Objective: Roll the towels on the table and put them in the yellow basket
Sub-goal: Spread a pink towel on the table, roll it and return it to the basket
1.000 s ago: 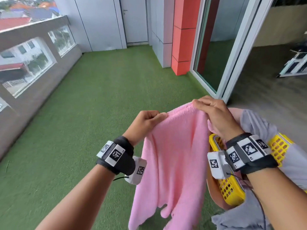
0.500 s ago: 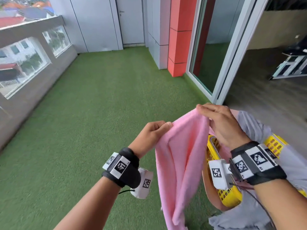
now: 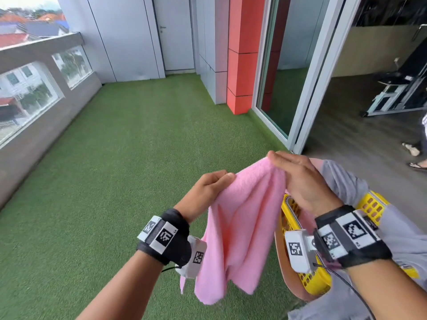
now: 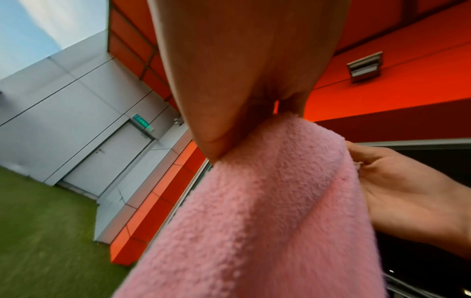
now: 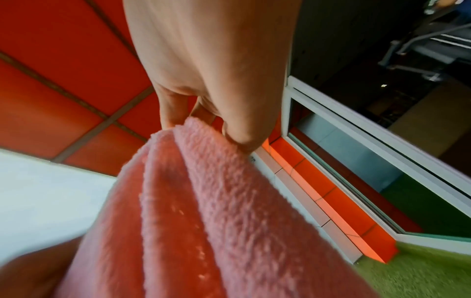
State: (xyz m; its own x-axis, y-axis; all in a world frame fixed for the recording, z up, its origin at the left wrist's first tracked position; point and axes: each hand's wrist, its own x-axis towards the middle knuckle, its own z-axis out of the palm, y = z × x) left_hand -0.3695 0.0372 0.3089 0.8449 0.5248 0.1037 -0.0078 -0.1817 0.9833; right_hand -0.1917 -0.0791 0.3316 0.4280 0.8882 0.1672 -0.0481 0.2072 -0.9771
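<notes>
**Pink towel held up between two hands**

Both arms are out in front, wrists raised. The left hand (image 3: 205, 192) pinches one top corner of the pink towel (image 3: 240, 229), fingers (image 4: 216, 129) curled on the cloth; the right hand (image 3: 300, 179) pinches the other, slightly higher. The towel hangs over green turf (image 3: 115, 181), just beside the yellow basket (image 3: 374, 204).

Pink towel (image 3: 240, 227), yellow basket (image 3: 372, 204), green turf (image 3: 115, 181), red-orange column (image 3: 242, 54).
</notes>
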